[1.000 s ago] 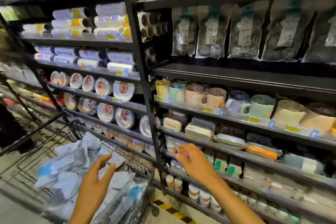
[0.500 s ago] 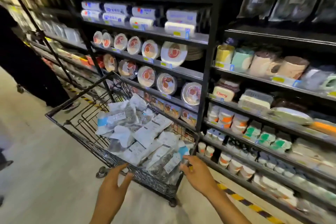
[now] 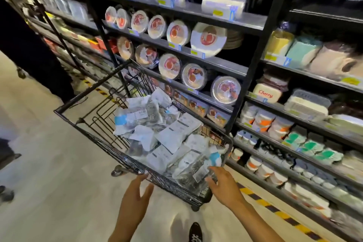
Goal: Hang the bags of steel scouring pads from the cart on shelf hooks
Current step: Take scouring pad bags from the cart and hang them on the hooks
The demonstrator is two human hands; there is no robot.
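Reaching toward cart (image 3: 117, 155); left hand (image 3: 135, 194) spread, empty; right hand (image 3: 224, 185) fingers on bag (image 3: 193, 172), grip unclear

Both forearms come in from below, bare, reaching forward.

The left hand (image 3: 135, 196) has its palm turned in toward the other hand. Its fingers are straight and slightly spread, with the thumb split off on the inner side, and it grips nothing. The wrist is in line with the forearm.

The right hand (image 3: 224, 184) shows its back to the camera. Its forearm runs back and outward from it. The fingers (image 3: 217, 174) bend forward and down, angled toward the left hand. The tips are partly hidden, so I can't tell if they pinch anything.

The right hand sits slightly ahead of the left, and the two are apart.
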